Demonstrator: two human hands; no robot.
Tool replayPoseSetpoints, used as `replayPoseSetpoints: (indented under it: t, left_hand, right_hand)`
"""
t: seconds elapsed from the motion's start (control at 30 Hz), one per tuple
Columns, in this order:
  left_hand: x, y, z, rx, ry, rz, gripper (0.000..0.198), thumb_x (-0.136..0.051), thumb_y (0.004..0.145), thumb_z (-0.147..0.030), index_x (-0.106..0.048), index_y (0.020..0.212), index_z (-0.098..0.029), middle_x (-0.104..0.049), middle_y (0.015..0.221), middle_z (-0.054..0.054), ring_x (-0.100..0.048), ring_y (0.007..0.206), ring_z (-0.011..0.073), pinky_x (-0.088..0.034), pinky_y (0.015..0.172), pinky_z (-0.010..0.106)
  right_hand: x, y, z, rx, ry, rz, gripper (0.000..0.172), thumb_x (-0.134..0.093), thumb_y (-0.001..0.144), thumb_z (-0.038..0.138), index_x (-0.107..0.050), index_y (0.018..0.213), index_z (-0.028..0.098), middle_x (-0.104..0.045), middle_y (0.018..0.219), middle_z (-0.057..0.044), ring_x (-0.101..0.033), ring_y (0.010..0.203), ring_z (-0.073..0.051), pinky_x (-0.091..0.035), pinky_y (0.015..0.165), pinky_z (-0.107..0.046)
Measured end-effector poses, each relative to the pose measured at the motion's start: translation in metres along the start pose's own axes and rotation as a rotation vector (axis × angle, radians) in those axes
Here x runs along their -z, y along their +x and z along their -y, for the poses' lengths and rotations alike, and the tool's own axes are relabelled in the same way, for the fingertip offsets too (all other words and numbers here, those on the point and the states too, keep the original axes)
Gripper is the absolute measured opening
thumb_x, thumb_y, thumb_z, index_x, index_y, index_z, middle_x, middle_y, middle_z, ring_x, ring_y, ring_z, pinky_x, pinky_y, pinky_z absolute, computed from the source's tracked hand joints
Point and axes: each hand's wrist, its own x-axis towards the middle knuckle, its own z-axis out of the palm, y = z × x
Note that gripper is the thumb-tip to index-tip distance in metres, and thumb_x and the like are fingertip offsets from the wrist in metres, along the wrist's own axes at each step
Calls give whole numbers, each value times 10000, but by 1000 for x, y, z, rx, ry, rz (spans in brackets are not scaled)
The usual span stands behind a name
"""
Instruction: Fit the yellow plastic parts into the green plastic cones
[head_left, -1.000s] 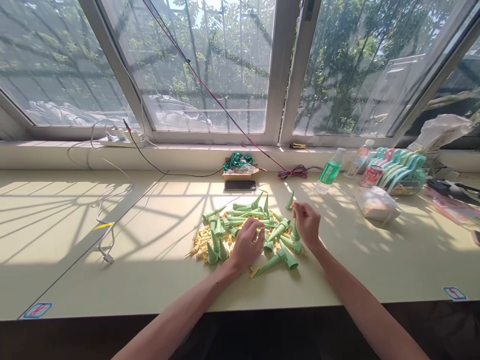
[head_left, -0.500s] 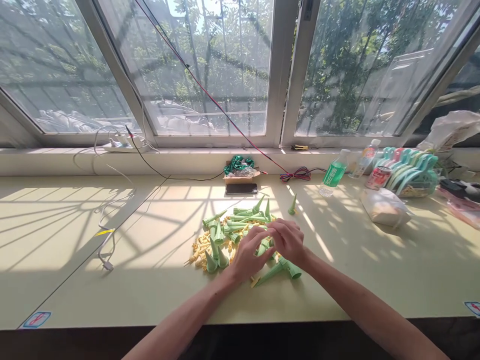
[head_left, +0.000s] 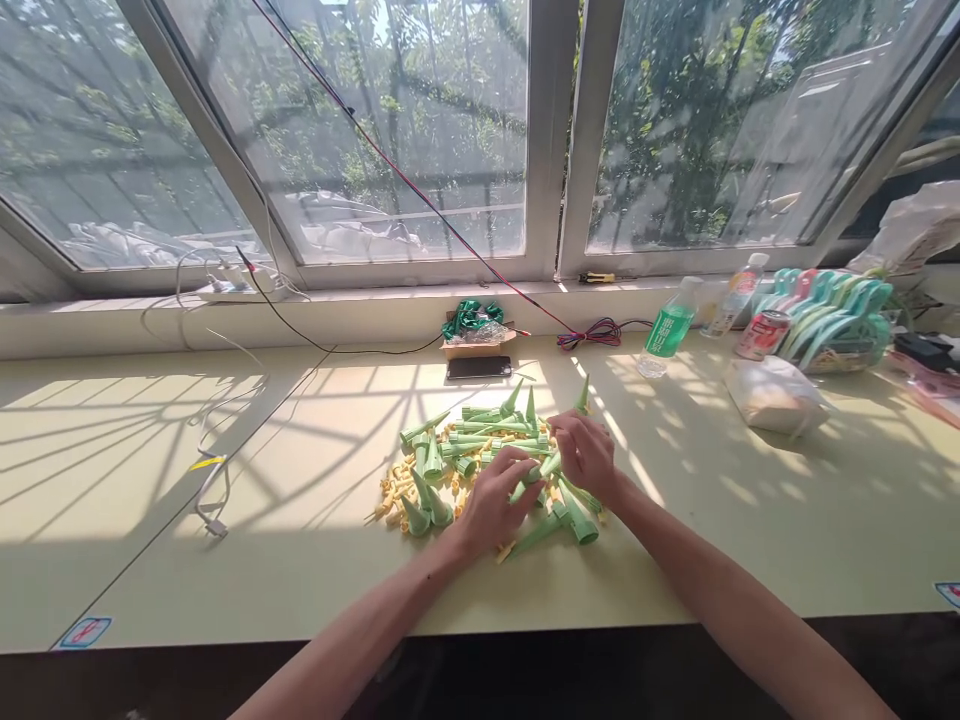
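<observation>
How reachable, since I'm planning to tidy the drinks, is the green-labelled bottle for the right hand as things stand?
Likely yes: nothing appears to stand between the right hand and the green-labelled bottle, and the upright green cone stands left of that path.

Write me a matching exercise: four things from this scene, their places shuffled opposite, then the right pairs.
1. black phone
2. white power strip
3. green cones
4. green-labelled bottle

A. right of the coiled wires
B. heaped about the left hand and right hand
C. on the windowsill
D. just in front of the small box

Pairs: 1-D, 2-C, 3-B, 4-A
</observation>
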Motion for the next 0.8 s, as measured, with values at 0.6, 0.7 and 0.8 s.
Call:
replayPoseSetpoints:
  t: [0.6, 0.7, 0.8]
  left_hand:
    - [1, 9, -4, 247, -100, -236, 126, -464, 988, -266, -557, 978, -181, -586, 862, 32, -585, 715, 109, -528, 522, 184]
    - [1, 10, -4, 280, -101, -252, 128, -456, 994, -278, -539, 1005, -182, -602, 836, 29, -590, 688, 108, -486, 482, 168]
    - [1, 10, -3, 313, -100, -249, 145, -462, 993, -299, -543, 997, -179, -615, 836, 38, -604, 700, 115, -470, 478, 167]
  right_hand:
    - [-3, 5, -35, -309, -112, 427, 219, -487, 982, 278, -670, 912, 182, -669, 810, -43, -558, 654, -147, -361, 607, -250]
    - [-2, 5, -37, -247, -111, 494, 169, -493, 939, 174, -662, 930, 179, -653, 845, -54, -552, 707, -162, -384, 665, -263]
    - [-4, 1, -43, -196, -125, 548, 159, -506, 872, 108, -649, 866, 177, -631, 827, -62, -550, 779, -190, -390, 725, -284]
